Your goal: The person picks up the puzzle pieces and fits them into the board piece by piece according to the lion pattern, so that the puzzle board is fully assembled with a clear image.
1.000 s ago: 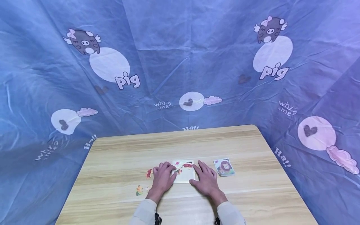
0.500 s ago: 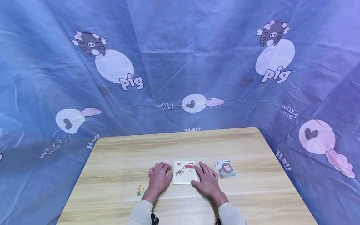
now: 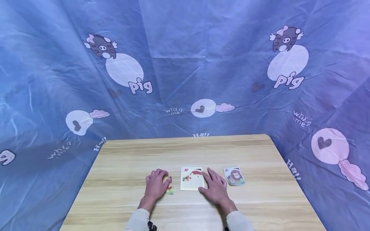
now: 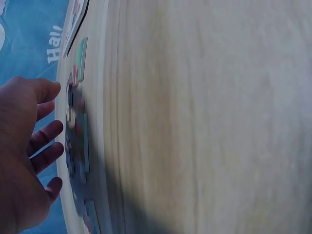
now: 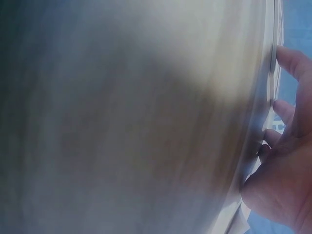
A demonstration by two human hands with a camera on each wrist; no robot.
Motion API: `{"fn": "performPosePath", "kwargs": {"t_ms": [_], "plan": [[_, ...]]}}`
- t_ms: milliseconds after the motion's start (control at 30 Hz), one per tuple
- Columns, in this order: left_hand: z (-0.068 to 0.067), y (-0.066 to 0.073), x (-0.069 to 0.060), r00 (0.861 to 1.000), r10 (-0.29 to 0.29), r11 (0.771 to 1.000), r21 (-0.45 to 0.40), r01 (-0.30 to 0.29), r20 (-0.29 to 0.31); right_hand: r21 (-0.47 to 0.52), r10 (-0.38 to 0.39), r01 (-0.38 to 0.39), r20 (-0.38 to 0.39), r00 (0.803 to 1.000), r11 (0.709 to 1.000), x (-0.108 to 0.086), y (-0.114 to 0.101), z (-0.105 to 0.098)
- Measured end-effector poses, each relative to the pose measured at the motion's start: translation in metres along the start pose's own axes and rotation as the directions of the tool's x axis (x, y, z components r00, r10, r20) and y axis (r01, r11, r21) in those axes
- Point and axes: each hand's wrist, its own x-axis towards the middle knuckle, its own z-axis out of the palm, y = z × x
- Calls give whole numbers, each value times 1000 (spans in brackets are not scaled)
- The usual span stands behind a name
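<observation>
A white jigsaw puzzle tray (image 3: pixel 188 186) lies flat on the table, with several pieces set in its upper part. My right hand (image 3: pixel 215 187) rests at the tray's right side, thumb and fingers spread along the edge. In the right wrist view the fingertips (image 5: pixel 287 59) touch that edge. Left of the tray, my left hand (image 3: pixel 155 184) is over loose puzzle pieces (image 3: pixel 170 191), partly covering them. The left wrist view has its fingers loosely bent above the pieces (image 4: pixel 81 61), with nothing held.
A picture card with a lion (image 3: pixel 234 176) lies right of my right hand. The wooden table (image 3: pixel 185 147) ends at the back against a blue printed curtain (image 3: pixel 173 64).
My left hand has moved left, away from the tray, to the loose pieces. My right hand stays at the tray's right edge. The head view has shifted slightly.
</observation>
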Motion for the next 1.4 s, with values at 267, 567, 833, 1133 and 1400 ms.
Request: {"fn": "performPosePath", "kwargs": {"t_ms": [267, 567, 833, 1133, 1400], "plan": [[-8, -11, -3, 1000, -28, 1000, -11, 28, 8, 12, -19, 19, -24, 1000, 1000, -2, 1, 0], [-17, -25, -9, 998, -65, 998, 10, 65, 28, -22, 7, -7, 0, 1000, 1000, -2, 0, 0], [-22, -35, -9, 995, -76, 997, 32, 74, 71, -16, 15, -15, 3, 1000, 1000, -2, 1, 1], [-27, -43, -5, 993, -74, 997, 14, 73, 93, -12, 2, -2, -10, 1000, 1000, -1, 0, 1], [-28, -46, 0, 984, -91, 996, -11, 93, 152, -2, -4, 4, -14, 1000, 1000, -1, 1, 1]]}}
